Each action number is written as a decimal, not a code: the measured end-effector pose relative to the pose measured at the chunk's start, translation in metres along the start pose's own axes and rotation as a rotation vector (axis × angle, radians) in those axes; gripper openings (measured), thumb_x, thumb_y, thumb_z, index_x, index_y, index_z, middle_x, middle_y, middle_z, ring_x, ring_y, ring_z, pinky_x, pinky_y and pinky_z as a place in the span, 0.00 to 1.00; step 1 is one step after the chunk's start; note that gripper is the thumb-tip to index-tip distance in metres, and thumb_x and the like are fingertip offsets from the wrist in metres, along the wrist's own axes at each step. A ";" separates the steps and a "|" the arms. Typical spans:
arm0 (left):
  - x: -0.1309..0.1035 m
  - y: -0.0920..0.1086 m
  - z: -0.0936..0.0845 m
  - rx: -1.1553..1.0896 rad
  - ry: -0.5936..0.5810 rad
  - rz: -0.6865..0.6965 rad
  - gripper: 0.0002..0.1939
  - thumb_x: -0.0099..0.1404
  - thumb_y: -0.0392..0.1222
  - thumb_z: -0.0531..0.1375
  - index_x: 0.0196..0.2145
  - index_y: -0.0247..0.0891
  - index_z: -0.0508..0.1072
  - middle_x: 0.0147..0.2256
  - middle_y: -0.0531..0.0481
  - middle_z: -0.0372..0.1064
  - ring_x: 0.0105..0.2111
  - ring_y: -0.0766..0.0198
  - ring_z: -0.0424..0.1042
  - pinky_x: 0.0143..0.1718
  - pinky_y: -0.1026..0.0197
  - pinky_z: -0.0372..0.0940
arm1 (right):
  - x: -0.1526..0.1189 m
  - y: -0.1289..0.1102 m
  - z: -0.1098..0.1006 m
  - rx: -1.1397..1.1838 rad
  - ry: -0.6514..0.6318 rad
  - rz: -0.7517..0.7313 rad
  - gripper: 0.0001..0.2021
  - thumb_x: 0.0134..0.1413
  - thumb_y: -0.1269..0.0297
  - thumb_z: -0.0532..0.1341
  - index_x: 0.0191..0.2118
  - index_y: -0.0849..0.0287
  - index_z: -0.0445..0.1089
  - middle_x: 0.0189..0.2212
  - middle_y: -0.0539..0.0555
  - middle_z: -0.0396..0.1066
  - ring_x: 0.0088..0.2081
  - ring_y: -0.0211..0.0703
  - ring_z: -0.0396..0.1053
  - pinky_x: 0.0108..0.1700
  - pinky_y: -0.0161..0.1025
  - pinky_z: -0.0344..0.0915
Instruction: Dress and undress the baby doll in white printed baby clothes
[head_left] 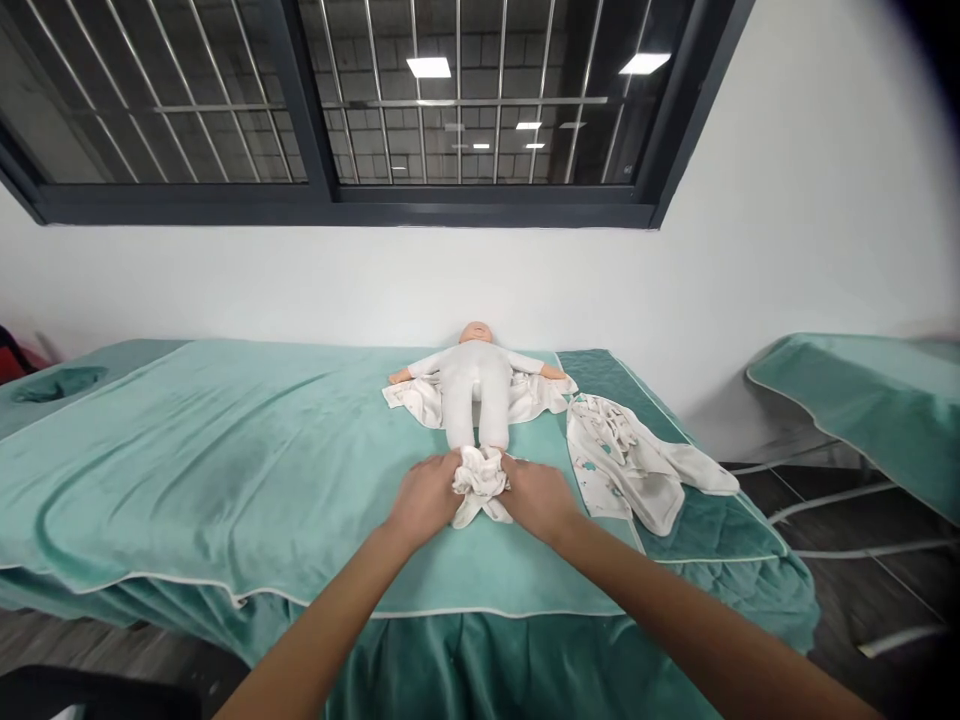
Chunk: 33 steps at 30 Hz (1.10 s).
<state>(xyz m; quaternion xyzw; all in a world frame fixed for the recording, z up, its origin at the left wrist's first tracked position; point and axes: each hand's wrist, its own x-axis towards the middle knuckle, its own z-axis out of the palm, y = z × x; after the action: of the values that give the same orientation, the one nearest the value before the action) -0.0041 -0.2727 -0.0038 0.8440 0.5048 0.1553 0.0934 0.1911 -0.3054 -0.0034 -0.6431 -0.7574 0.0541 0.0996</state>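
A baby doll (475,375) with a white cloth body lies on its back, head toward the wall and legs toward me. At its feet is a bunched white baby garment (480,478), gathered around the ends of both legs. My left hand (426,493) is closed on the garment's left side, and my right hand (541,497) grips its right side. Beneath the doll's arms and back a white printed cloth (534,397) is spread out. To the right lies a crumpled white printed baby garment (626,460) with a sleeve or leg stretched outward.
Green velvet covers the bed (225,470), with a piped front edge hanging over a skirt. A barred window (465,110) is set in the white wall behind. Another green-covered bed (877,400) with metal legs stands at the right. A dark object (97,695) shows at bottom left.
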 end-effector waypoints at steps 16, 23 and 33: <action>-0.006 0.017 -0.108 -0.773 -0.499 0.006 0.13 0.55 0.43 0.65 0.38 0.39 0.70 0.37 0.53 0.70 0.37 0.61 0.68 0.35 0.64 0.61 | 0.005 0.013 -0.125 0.698 -0.656 -0.307 0.19 0.52 0.44 0.63 0.32 0.56 0.70 0.23 0.45 0.62 0.23 0.34 0.58 0.23 0.32 0.55; 0.012 0.039 -0.198 -0.512 -0.402 0.164 0.16 0.54 0.45 0.64 0.40 0.38 0.71 0.36 0.52 0.69 0.36 0.61 0.69 0.34 0.64 0.62 | 0.020 -0.007 -0.207 0.658 -0.700 -0.397 0.22 0.54 0.40 0.61 0.27 0.57 0.66 0.18 0.42 0.52 0.20 0.31 0.48 0.22 0.33 0.48; 0.005 0.085 -0.280 -0.421 -0.105 0.222 0.20 0.48 0.37 0.68 0.42 0.39 0.75 0.34 0.53 0.71 0.37 0.58 0.74 0.33 0.65 0.65 | 0.018 -0.055 -0.289 0.656 -0.224 -0.536 0.13 0.48 0.61 0.69 0.26 0.59 0.65 0.24 0.44 0.62 0.28 0.32 0.62 0.31 0.32 0.57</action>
<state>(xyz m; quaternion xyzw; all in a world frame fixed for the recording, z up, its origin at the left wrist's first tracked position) -0.0316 -0.3085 0.2850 0.8633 0.3597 0.2223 0.2756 0.1990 -0.3105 0.2917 -0.3481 -0.8464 0.3335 0.2266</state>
